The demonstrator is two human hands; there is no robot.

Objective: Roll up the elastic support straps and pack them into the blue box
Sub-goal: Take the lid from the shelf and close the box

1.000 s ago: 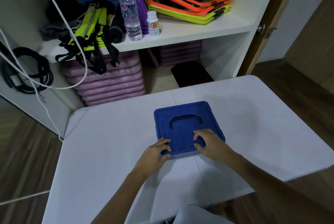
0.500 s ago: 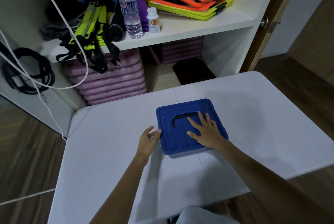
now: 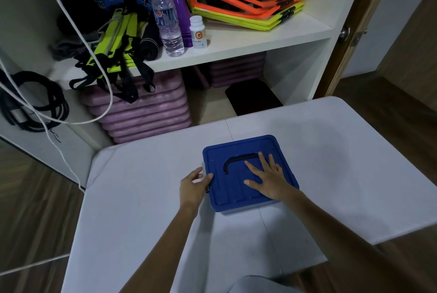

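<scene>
The right hand [image 3: 267, 180] lies flat on the lid of the blue box [image 3: 248, 172]. Its fingers [image 3: 264, 162] are straight and spread out, and they hold nothing. They just press down. The fingertips almost reach the dark handle [image 3: 238, 159] that lies flat in the lid. I think this hand keeps the box from sliding.

The left hand [image 3: 192, 186] is at the left side of the box. Its fingers [image 3: 201, 175] curl around the left edge of the lid, near a small clip there. I think it is working the clip, to open or to shut the lid, but I cannot tell which.

The box sits near the middle of the white tabletop [image 3: 331, 162], a bit closer to the far edge. The lid is on, so I cannot see inside. The box is nearly square and turned a little, so its near right corner points toward the person. The handle runs from left to right.

I cannot see any straps on the tabletop. Some black straps [image 3: 132, 77] hang off the shelf [image 3: 236, 48] behind the table, beside a water bottle [image 3: 166, 20]. I cannot tell if those are the ones to roll.
</scene>
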